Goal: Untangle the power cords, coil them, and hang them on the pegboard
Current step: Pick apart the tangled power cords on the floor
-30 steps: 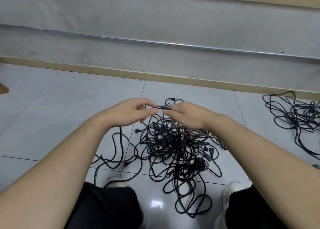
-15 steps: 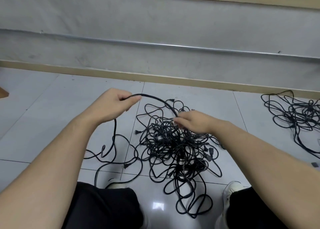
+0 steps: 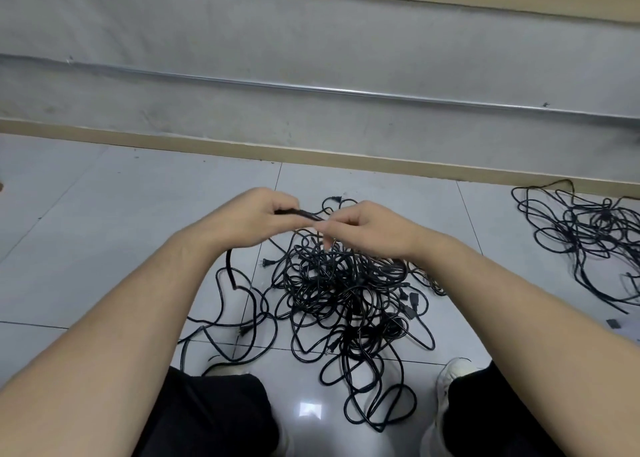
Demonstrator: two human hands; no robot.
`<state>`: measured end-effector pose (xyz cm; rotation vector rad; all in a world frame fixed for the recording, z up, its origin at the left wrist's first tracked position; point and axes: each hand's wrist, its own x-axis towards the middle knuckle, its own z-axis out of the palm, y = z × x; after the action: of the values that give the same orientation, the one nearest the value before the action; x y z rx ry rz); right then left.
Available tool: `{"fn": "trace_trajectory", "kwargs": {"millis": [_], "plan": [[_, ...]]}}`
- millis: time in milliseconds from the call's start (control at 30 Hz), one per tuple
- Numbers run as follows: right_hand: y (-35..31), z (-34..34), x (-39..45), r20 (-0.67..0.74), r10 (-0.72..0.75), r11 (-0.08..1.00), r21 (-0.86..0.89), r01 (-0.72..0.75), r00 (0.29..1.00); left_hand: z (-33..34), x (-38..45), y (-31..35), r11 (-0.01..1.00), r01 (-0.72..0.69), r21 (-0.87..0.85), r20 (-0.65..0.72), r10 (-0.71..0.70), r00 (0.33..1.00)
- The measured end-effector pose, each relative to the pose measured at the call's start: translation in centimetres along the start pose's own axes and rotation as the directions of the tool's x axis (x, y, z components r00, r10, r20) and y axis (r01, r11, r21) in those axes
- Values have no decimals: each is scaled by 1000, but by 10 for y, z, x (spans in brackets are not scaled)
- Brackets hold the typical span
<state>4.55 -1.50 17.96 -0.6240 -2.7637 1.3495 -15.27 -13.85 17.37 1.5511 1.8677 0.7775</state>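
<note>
Cord (image 3: 300,214) pinched between left hand (image 3: 254,219) and right hand (image 3: 372,230), mid-frame. Held above tangle (image 3: 343,294), probably to trace one strand free.

light: even, bright | glare: floor tile (image 3: 310,409) | blur: slight | edges: wide-angle bowing

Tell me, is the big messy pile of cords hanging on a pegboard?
No, the tangled cord pile lies on the tiled floor.
</note>
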Motion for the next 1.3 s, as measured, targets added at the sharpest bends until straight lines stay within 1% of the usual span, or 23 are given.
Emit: {"fn": "trace_trajectory", "kwargs": {"millis": [33,100,167,233,267,367,433,533,567,633,700,733,767,800,867,933,967,1000,1033,1100,1167,1233,1300], "plan": [[3,-4,-2,3,23,1000,14,-24,1000,-5,-1,1,999,-2,-45,-31,0,1000],[14,-13,-6,45,91,995,-50,-89,995,-18,-6,-1,993,-4,-117,-112,-10,994],[34,-18,-10,96,208,969,-156,-192,973,-30,-14,-12,991,37,-128,-188,-61,980],[52,-20,-14,120,281,952,-159,-261,952,-38,-20,-27,988,111,-103,-216,-131,967],[57,-20,-15,117,284,956,-115,-271,952,-39,-23,-33,985,150,-85,-186,-164,969],[52,-19,-9,37,234,971,-56,-232,971,-35,-26,-38,980,192,-59,31,-191,981],[35,-13,0,0,170,984,-52,-169,986,-25,-20,-30,984,170,-46,121,-163,979],[7,-1,7,-9,68,996,-57,-68,998,-4,-7,-8,991,131,12,190,-131,973],[2,2,8,-15,57,997,-50,-57,998,2,-5,-1,996,88,-1,213,-86,973],[-2,4,9,-31,74,997,31,-73,997,12,-1,6,999,12,-47,191,-3,982],[1,4,8,-17,82,980,182,-78,996,10,-1,13,999,-23,-44,121,28,992],[5,4,9,6,69,977,201,-69,998,7,-1,16,999,-31,-33,102,34,994],[8,4,8,46,59,982,180,-66,997,4,-2,19,999,-35,-18,91,37,995],[15,6,8,92,64,991,113,-74,994,0,-3,22,999,-39,-2,80,39,996],[32,12,10,165,123,990,-86,-110,979,-9,-8,21,1000,-22,18,0,22,1000],[57,18,12,217,179,951,-289,-112,960,-21,-15,11,998,43,46,-108,-38,993],[68,19,12,215,202,932,-342,-120,955,-26,-19,3,993,84,85,-141,-72,987],[76,19,12,189,226,924,-352,-149,956,-31,-23,-4,982,126,139,-160,-104,982],[80,17,11,154,245,928,-323,-186,957,-34,-25,-12,967,169,189,-163,-139,977],[80,9,12,95,264,927,-301,-225,960,-39,-28,-24,942,237,239,-122,-213,969],[76,5,17,47,226,923,-329,-198,973,-41,-28,-31,939,271,213,-50,-266,963],[64,3,20,36,175,929,-338,-153,984,-35,-26,-31,956,269,114,43,-275,960],[47,4,20,46,112,925,-370,-87,993,-23,-23,-26,969,248,3,107,-247,963]]}}
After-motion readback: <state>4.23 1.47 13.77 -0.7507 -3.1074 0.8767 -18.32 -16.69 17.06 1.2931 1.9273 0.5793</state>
